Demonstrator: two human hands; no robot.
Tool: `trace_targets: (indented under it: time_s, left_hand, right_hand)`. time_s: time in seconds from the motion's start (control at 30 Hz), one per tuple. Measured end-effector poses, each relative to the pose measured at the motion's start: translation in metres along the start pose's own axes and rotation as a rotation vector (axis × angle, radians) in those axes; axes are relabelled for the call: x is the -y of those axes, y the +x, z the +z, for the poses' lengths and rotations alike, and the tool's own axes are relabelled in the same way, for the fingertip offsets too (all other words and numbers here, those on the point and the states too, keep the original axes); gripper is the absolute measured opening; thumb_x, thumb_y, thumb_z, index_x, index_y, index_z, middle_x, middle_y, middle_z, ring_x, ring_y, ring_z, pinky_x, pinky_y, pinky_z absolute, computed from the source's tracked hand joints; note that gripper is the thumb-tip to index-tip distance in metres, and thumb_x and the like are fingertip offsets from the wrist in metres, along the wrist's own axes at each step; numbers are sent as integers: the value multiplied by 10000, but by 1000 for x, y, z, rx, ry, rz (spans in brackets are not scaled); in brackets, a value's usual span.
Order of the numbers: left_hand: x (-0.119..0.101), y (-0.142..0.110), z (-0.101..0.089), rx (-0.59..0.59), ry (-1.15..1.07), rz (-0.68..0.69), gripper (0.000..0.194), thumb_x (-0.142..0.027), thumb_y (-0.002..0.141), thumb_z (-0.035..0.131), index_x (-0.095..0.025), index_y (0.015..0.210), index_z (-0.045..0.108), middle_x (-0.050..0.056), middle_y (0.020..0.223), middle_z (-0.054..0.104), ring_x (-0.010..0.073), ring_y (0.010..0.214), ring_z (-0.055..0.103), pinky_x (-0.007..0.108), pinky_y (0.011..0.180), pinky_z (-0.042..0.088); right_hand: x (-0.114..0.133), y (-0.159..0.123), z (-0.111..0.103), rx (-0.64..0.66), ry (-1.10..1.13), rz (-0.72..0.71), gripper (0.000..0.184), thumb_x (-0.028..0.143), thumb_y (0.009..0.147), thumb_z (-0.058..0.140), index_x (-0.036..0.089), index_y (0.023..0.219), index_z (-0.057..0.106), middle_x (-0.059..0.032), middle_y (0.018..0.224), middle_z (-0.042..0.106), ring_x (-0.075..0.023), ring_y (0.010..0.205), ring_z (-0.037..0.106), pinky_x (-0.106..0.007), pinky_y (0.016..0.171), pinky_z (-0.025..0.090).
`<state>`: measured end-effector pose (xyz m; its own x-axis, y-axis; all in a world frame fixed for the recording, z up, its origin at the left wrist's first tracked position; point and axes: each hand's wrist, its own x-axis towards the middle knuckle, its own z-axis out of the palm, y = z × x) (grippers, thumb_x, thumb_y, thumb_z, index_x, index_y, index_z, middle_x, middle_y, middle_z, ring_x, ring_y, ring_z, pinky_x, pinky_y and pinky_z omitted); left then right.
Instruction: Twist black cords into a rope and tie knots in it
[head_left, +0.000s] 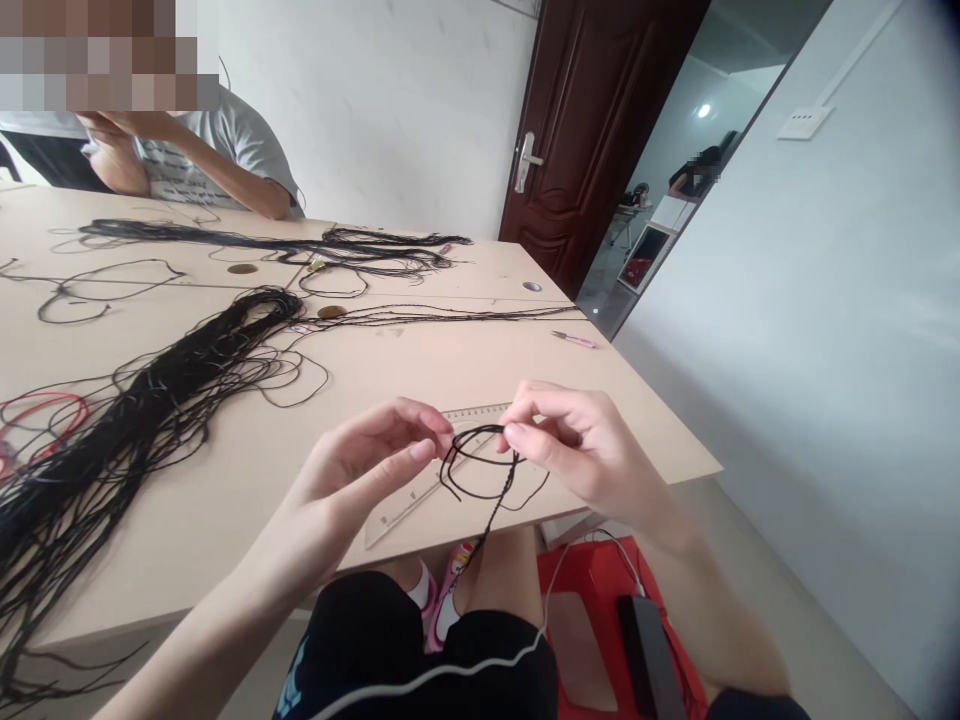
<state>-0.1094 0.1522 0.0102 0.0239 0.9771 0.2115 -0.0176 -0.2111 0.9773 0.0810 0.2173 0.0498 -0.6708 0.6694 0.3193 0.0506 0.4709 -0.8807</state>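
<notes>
Right hand [585, 450] pinches a black braided cord [480, 465], looped in the air above a clear ruler [427, 490] on the table [637, 430]; left hand [360, 475] half-open beside the loop, its grip hard to make out.

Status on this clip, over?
Right hand pinching black cord loop; left hand at its other side. Clear plastic ruler beneath. Black cord bundle on table, left.
</notes>
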Motion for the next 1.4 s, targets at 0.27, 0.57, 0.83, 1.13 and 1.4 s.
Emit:
trace_targets:
  time_s: [0.27, 0.57, 0.83, 1.13, 1.4]
  left_hand:
    - [-15, -5, 16, -141, 68, 18, 96, -283, 733, 639, -227, 808, 614, -26, 785, 596, 75, 735, 532, 135, 645, 423]
    - [-19, -6, 15, -167, 214, 96, 79, -251, 739, 616, -214, 808, 617, -14, 789, 607, 99, 753, 556, 170, 697, 460]
    - [-17, -5, 15, -103, 236, 129, 52, -182, 747, 597, -207, 792, 588, -15, 787, 601, 92, 770, 566, 163, 709, 469]
    - [-18, -5, 18, -94, 140, 61, 67, -194, 740, 618, -188, 794, 579, 6, 790, 586, 113, 773, 573, 182, 705, 473]
    - [-17, -5, 18, -73, 130, 27, 70, -224, 745, 611, -185, 793, 579, 14, 789, 583, 132, 779, 573, 210, 702, 470]
  right_hand:
    - [3, -2, 1, 2, 20, -10, 146, 146, 822, 517, 129, 697, 590, 35, 685, 545, -8, 543, 460, -111, 464, 369]
    - [5, -4, 1, 13, 29, -26, 141, 114, 816, 519, 118, 697, 594, 35, 690, 522, 1, 551, 461, -92, 478, 374]
    - [5, -4, 2, 40, 29, -22, 140, 140, 817, 524, 115, 692, 580, 38, 667, 498, -4, 525, 419, -109, 457, 353]
    - [5, -4, 0, 60, 6, 12, 134, 190, 821, 525, 130, 717, 586, 28, 664, 481, -26, 506, 389, -156, 433, 327]
    - [5, -4, 1, 64, 9, -4, 142, 172, 821, 521, 132, 704, 590, 31, 672, 479, -23, 507, 374, -156, 430, 311]
